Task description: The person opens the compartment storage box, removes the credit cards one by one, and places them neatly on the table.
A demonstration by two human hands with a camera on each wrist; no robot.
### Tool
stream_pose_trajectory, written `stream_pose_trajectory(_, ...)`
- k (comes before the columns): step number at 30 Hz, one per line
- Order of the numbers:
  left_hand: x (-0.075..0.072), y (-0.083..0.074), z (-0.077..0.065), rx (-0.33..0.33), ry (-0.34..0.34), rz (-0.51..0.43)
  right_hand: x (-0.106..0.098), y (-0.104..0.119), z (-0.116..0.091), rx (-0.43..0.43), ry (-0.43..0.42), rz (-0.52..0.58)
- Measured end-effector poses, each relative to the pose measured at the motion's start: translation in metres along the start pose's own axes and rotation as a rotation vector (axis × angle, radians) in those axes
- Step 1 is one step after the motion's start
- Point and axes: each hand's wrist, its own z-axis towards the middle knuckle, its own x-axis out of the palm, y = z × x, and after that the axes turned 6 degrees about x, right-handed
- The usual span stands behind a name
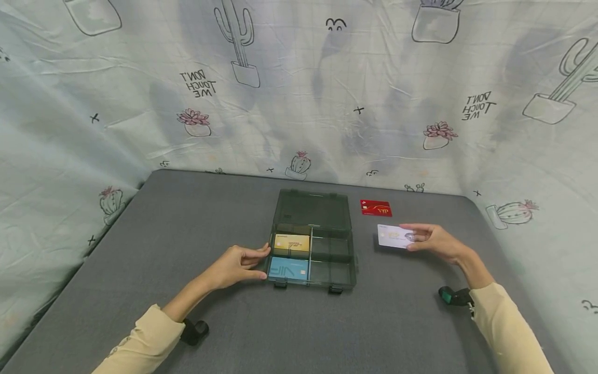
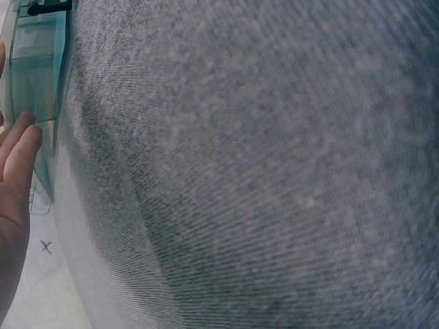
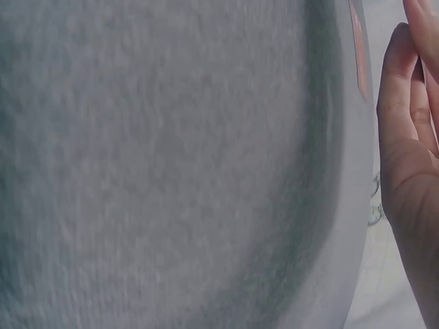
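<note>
A dark translucent box [image 1: 333, 284] lies on the table with its lid [image 1: 312, 209] folded back. It has several compartments. A yellow card [image 1: 291, 242] lies in the left one nearer the lid, and a blue card [image 1: 288, 268] in the left one nearer the front. My left hand [image 1: 239, 266] rests its fingertips and thumb against the box's left side; in the left wrist view its fingers [image 2: 24, 147] are extended along the box wall. To the right of the box, my right hand [image 1: 434, 241] pinches a white card [image 1: 391, 236] by its right end, over the table.
A red VIP card [image 1: 376, 208] lies on the grey table [image 1: 205, 208] right of the lid. Patterned cloth [image 1: 299, 93] hangs behind and along both sides. Black wrist straps show beneath the left sleeve [image 1: 149, 337] and right sleeve [image 1: 506, 327].
</note>
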Motion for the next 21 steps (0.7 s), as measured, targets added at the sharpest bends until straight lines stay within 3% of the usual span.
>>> stream_pose_trajectory(8, 0.0, 0.0, -0.001, 0.0, 0.002, 0.006, -0.015, -0.007, -0.003, 0.0, -0.007, 0.023)
stream_pose_trajectory(21, 0.0, -0.001, 0.001, 0.002, -0.004, 0.008, -0.037, -0.011, -0.008, 0.069, -0.049, -0.071)
